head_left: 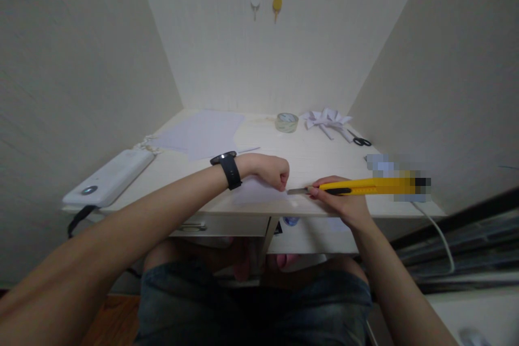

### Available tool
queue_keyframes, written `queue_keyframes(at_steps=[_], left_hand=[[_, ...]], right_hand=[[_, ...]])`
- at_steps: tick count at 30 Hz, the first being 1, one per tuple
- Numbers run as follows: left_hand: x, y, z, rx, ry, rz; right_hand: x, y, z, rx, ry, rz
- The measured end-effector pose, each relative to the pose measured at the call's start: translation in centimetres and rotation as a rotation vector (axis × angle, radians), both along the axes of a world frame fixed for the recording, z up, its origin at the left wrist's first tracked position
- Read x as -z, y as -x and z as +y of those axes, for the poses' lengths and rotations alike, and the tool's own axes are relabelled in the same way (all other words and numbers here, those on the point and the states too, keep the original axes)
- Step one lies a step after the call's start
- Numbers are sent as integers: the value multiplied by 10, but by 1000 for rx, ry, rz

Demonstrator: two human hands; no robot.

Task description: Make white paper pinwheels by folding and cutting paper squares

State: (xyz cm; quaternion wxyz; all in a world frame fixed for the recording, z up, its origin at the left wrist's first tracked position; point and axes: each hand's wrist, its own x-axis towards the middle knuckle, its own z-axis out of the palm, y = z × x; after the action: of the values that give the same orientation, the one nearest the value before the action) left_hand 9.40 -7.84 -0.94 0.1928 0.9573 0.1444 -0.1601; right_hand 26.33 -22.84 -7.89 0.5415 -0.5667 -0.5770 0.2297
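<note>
My right hand [343, 200] grips a yellow utility knife [365, 186] near the desk's front edge, its metal blade out and pointing left. The blade tip lies close to my left hand [273, 170], which is closed in a fist on a small white sheet of paper [259, 193] and presses it to the desk. A black watch sits on my left wrist. What the left fingers pinch, if anything, is hidden.
On the pale desk [308, 157] lie a large white sheet [203, 132], a roll of clear tape [286, 122], folded white paper shapes [328, 119], black scissors [360, 141] and a white power bank [109, 177] at the left edge. Walls close in on three sides.
</note>
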Motion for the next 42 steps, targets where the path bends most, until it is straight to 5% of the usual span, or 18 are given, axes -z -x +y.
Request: queue_keyframes(at_steps=[27, 42], left_hand=[[-3, 0, -5, 11, -43, -10], [5, 7, 2, -6, 105, -74]], right_hand=[[-1, 6, -3, 106, 1, -81], [-3, 4, -3, 74, -16, -119]])
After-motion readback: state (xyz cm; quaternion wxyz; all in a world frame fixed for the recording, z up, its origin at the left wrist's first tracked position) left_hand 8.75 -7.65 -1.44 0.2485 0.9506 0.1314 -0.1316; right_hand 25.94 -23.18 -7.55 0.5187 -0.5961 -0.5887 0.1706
